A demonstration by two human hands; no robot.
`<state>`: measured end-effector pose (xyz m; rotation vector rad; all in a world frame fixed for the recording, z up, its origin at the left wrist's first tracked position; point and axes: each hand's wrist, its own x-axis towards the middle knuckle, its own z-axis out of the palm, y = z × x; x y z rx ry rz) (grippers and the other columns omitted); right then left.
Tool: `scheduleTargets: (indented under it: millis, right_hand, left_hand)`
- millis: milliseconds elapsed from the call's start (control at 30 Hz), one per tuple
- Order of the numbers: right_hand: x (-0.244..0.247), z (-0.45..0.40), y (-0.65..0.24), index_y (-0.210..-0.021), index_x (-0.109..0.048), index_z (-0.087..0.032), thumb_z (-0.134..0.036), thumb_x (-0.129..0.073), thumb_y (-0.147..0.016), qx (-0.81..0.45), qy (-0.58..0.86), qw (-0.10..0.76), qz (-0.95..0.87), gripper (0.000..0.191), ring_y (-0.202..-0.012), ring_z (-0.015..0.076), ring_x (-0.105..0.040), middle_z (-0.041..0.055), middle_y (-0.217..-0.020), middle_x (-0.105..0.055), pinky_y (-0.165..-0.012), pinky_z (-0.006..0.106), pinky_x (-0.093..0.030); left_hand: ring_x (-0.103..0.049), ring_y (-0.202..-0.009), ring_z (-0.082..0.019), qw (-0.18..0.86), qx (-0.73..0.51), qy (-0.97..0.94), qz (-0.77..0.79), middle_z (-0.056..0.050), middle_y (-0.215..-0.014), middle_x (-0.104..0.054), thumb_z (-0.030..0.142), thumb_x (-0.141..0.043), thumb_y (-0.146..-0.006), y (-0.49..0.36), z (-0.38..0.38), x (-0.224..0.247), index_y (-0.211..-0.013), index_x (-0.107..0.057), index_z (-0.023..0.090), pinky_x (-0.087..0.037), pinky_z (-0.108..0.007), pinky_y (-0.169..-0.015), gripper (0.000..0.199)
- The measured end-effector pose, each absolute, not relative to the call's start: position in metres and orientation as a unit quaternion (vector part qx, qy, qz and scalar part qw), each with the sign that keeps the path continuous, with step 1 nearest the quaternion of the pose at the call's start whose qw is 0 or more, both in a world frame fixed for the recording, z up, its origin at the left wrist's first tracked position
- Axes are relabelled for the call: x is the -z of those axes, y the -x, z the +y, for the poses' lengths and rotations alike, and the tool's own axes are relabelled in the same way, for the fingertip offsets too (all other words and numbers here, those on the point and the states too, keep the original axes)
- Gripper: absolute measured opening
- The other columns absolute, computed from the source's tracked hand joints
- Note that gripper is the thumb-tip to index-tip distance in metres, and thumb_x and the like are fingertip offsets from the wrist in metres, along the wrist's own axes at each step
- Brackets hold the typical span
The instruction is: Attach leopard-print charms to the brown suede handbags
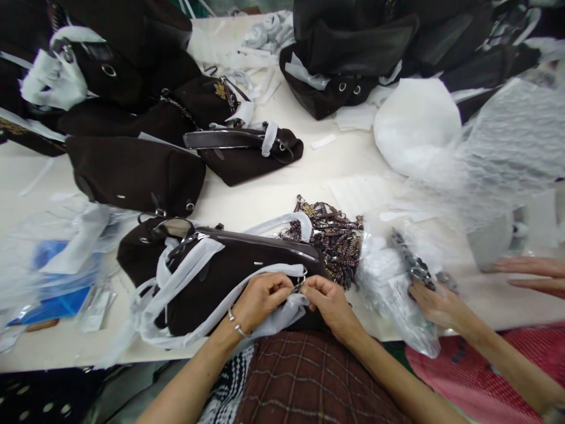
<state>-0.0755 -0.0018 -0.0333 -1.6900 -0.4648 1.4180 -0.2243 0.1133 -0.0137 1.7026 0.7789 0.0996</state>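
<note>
A dark brown handbag (225,282) lies in front of me, its strap (189,335) wrapped in white tissue. At the bag's right end, my left hand (267,294) and my right hand (329,303) meet with pinched fingers. Between them is a small metal clasp (298,288), close to a metal ring on the bag. Its details are mostly covered by my fingertips. Loose white wrapping (285,315) hangs just beneath my fingers. Behind the bag's right end, a heap of patterned woven straps (335,238) with metal fittings rests on the table.
Another person's hands (441,303) are at the right, one at a plastic bag (388,282) of white material. More dark bags (136,171) crowd the left and back. Clear and blue plastic (62,294) lies at left, white packing sheets (419,123) at right.
</note>
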Motion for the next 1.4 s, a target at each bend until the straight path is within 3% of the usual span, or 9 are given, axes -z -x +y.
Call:
scheduleTargets:
  millis: [567, 767, 933, 1133, 1400]
  right_hand:
    - [0.033, 0.003, 0.074, -0.074, -0.065, -0.017, -0.037, -0.063, -0.077, -0.538, 0.712, 0.394, -0.222, 0.02, -0.051, 0.01, -0.046, -0.004, -0.056, -0.055, -0.051, 0.023, -0.034]
    - [0.019, 0.006, 0.075, -0.069, -0.066, -0.02, -0.026, -0.06, -0.077, -0.43, 0.764, 0.336, -0.343, 0.012, -0.057, 0.0131, -0.053, -0.0015, -0.061, -0.061, -0.056, 0.025, -0.039]
    - [0.017, -0.002, 0.082, -0.067, -0.06, -0.021, -0.022, -0.059, -0.078, -0.347, 0.788, 0.349, -0.369, 0.011, -0.053, 0.0126, -0.05, -0.0026, -0.058, -0.056, -0.056, 0.026, -0.039]
    - [0.018, -0.006, 0.083, -0.07, -0.059, -0.02, -0.027, -0.058, -0.079, -0.401, 0.766, 0.392, -0.314, 0.012, -0.057, 0.0132, -0.05, -0.0015, -0.062, -0.057, -0.056, 0.025, -0.039]
    - [0.017, -0.003, 0.079, -0.071, -0.061, -0.018, -0.034, -0.061, -0.078, -0.451, 0.754, 0.407, -0.252, 0.017, -0.059, 0.0129, -0.049, -0.0013, -0.063, -0.058, -0.056, 0.024, -0.038]
  left_hand:
    - [-0.059, -0.075, -0.015, 0.525, -0.016, -0.795, 0.302, -0.002, -0.078, -0.066, 0.027, -0.051, -0.091, 0.225, 0.115, 0.018, -0.079, -0.064, 0.019, -0.041, -0.026, -0.074, 0.02]
    - [-0.058, -0.073, -0.014, 0.545, -0.055, -0.778, 0.309, 0.0, -0.074, -0.064, 0.023, -0.059, -0.086, 0.221, 0.11, 0.018, -0.075, -0.062, 0.019, -0.041, -0.024, -0.072, 0.011]
    - [-0.056, -0.069, -0.014, 0.533, -0.1, -0.753, 0.374, 0.0, -0.07, -0.063, 0.025, -0.059, -0.086, 0.221, 0.102, 0.018, -0.071, -0.062, 0.018, -0.04, -0.025, -0.069, 0.017]
    - [-0.062, -0.074, -0.014, 0.562, -0.114, -0.736, 0.36, 0.0, -0.079, -0.071, 0.023, -0.059, -0.087, 0.217, 0.099, 0.018, -0.083, -0.069, 0.021, -0.044, -0.024, -0.074, 0.011]
    - [-0.059, -0.077, -0.015, 0.469, -0.12, -0.802, 0.35, -0.001, -0.078, -0.065, 0.02, -0.051, -0.092, 0.219, 0.094, 0.015, -0.081, -0.06, 0.019, -0.043, -0.027, -0.075, 0.014]
